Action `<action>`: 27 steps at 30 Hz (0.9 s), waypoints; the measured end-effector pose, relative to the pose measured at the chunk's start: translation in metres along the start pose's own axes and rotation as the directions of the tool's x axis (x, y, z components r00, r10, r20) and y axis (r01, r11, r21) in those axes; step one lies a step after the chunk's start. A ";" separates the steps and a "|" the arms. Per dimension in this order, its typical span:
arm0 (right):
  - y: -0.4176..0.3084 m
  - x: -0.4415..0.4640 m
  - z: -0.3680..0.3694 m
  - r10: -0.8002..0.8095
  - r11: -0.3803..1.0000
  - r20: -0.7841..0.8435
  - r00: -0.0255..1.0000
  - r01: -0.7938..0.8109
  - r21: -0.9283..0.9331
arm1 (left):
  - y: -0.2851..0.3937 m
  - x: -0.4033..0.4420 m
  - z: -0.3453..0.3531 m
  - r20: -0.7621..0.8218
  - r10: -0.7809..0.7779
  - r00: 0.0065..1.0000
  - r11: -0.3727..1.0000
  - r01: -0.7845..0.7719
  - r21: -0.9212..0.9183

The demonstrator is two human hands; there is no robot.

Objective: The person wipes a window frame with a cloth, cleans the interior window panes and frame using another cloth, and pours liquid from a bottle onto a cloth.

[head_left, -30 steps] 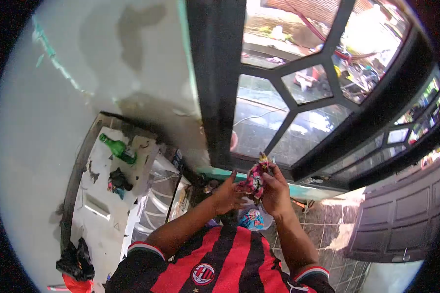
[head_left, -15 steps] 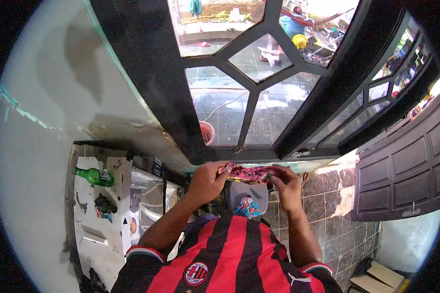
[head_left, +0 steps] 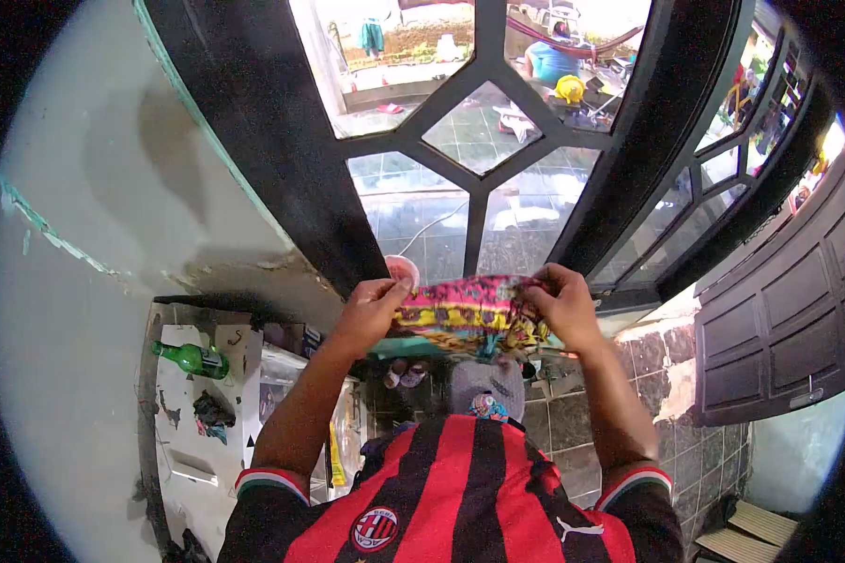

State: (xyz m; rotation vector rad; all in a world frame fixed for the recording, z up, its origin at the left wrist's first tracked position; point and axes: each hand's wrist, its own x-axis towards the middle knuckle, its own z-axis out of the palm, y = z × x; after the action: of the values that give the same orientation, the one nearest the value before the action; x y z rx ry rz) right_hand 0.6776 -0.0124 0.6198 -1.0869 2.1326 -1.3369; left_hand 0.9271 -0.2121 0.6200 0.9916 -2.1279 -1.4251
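A colourful patterned cloth [head_left: 460, 314], pink along its top with yellow and teal below, is stretched between my two hands in front of the window. My left hand [head_left: 371, 314] pinches its upper left corner. At the upper right corner my right hand [head_left: 563, 305] grips it, fingers closed. The cloth hangs down a little, its lower part bunched toward the right. Below it, near my shirt, a blue patterned bundle [head_left: 487, 405] lies on a pale grey seat or container [head_left: 498, 380].
Dark-framed window [head_left: 479, 178] ahead. A green bottle [head_left: 192, 359] and a dark crumpled item [head_left: 214, 413] lie on a worn white cabinet [head_left: 183, 455] at left. Brown panelled door [head_left: 779, 319] at right, slatted wooden piece [head_left: 746, 535] below it. Outside, a person [head_left: 552, 62] in blue.
The crumpled cloth has been spread wide between both hands, which moved apart and up. The view has shifted, showing more of the window and yard.
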 end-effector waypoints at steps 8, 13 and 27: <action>-0.044 -0.051 0.077 -0.609 0.793 0.029 0.793 0.609 -0.021 | -0.006 -0.012 0.061 0.077 0.146 0.986 0.923 -0.107 -0.370; -0.001 -0.052 0.084 -0.336 0.914 -0.127 0.933 0.356 0.196 | 0.010 -0.009 0.053 0.023 0.060 0.998 0.769 -0.032 -0.639; -0.026 -0.031 0.106 -0.197 0.568 -0.024 0.980 0.134 0.812 | -0.037 -0.027 0.079 0.174 0.141 0.974 0.850 -0.029 -0.525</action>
State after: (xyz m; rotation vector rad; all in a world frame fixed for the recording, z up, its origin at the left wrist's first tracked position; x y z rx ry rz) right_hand 0.7785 -0.0553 0.5914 -0.8906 1.0789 -2.0230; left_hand 0.9062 -0.1505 0.5560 0.5478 -1.7230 -1.9825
